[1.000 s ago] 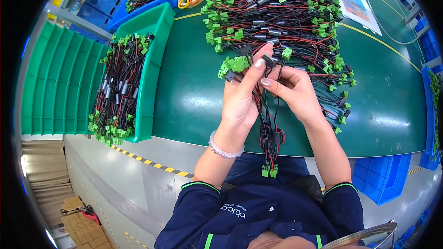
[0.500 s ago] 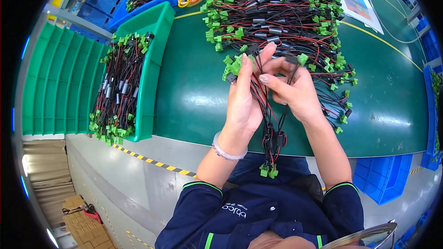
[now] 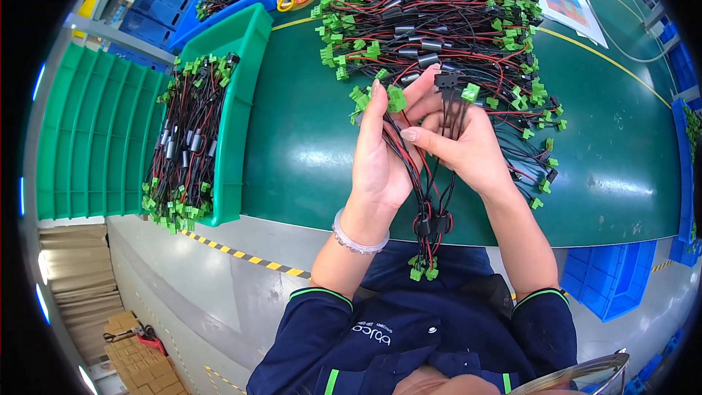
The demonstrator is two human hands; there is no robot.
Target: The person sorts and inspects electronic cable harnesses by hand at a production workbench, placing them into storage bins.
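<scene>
Mid-frame, I had my left hand (image 3: 380, 157) wrapped around a small bunch of wires (image 3: 431, 197), right hand (image 3: 468, 143) fingers pinching their top plugs. Looked like gathering; next I'd need the ends evened up.

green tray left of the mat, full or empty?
Loaded, not empty. The green tray holds a long bundle of black and red wire harnesses with green connectors, running nearly its whole length and spilling over its near end.

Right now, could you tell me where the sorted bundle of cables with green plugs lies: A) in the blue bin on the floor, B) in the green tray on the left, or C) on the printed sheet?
B: the bundle lies lengthwise in the green tray, left of both hands.
</scene>
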